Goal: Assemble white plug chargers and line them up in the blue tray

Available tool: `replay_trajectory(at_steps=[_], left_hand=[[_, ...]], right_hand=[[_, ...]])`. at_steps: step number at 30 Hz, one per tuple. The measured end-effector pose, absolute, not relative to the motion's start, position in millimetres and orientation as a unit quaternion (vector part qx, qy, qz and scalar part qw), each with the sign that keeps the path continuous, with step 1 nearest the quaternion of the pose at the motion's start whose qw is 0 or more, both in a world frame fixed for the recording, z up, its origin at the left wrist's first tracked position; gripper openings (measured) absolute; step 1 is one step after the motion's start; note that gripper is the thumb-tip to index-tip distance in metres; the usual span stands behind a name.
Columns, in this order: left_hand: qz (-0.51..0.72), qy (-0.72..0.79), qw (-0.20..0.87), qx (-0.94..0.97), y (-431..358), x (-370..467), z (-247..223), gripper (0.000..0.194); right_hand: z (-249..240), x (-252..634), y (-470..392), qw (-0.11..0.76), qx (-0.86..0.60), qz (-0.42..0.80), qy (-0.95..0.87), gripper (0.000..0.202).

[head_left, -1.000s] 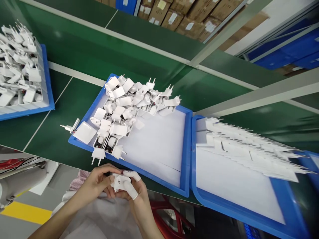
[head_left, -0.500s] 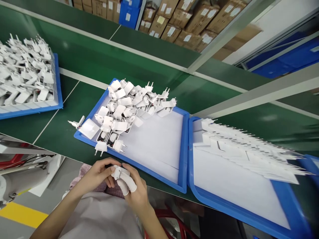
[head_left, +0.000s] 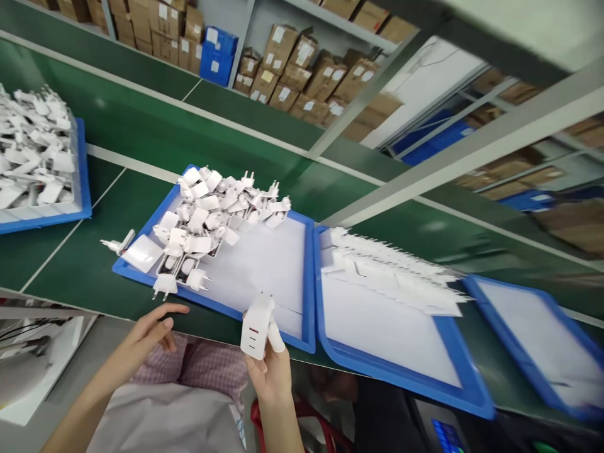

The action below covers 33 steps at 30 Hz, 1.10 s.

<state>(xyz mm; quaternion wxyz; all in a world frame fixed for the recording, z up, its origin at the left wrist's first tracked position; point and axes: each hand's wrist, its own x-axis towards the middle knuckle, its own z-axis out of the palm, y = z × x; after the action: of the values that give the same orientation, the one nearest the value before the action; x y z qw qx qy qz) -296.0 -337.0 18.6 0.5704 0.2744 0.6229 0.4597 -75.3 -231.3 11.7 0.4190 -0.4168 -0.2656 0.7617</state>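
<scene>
My right hand [head_left: 271,371] holds a white plug adapter [head_left: 256,330] upright over the table's front edge, its face with several port slots towards me and its pins pointing away. White covers sit on some of its fingers. My left hand [head_left: 153,330] is apart from it, fingers spread with nothing in them, just below the front-left tray. In that blue-rimmed tray [head_left: 309,283] lies a pile of white adapters [head_left: 202,220], some with open housings. A white piece [head_left: 143,253] lies over the tray's left corner.
Rows of white adapters [head_left: 391,270] lie in a second blue tray [head_left: 401,377] to the right. A heaped crate [head_left: 35,151] stands at the far left, another blue tray [head_left: 542,340] at the far right. A slanting metal post [head_left: 425,170] rises behind the trays.
My left hand has let go of the white adapter and moved left. My right hand has turned the adapter and raised it towards the tray. The view has shifted to the right.
</scene>
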Motion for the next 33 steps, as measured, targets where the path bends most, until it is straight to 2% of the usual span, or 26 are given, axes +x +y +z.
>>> replay_trajectory(at_steps=[2, 6, 11, 20, 33], left_hand=[[0.463, 0.621, 0.574, 0.267, -335, -296, 11, 0.050], [0.478, 0.611, 0.576, 0.257, -330, -298, -5, 0.052], [0.503, 0.606, 0.558, 0.264, -329, -299, -15, 0.052], [0.544, 0.600, 0.540, 0.229, -328, -292, -20, 0.051], [0.566, 0.584, 0.540, 0.215, -329, -291, -31, 0.047]], right_hand=[[19, -60, -218, 0.445, -0.468, 0.687, -0.332, 0.036], [42, -16, -174, 0.516, -0.569, 0.448, -0.458, 0.045], [58, 32, -105, 0.520, -0.634, 0.307, -0.483, 0.053], [23, 27, -76, 0.406, -0.682, 0.257, -0.552, 0.049], [21, 24, -77, 0.341, -0.703, 0.214, -0.587, 0.054]])
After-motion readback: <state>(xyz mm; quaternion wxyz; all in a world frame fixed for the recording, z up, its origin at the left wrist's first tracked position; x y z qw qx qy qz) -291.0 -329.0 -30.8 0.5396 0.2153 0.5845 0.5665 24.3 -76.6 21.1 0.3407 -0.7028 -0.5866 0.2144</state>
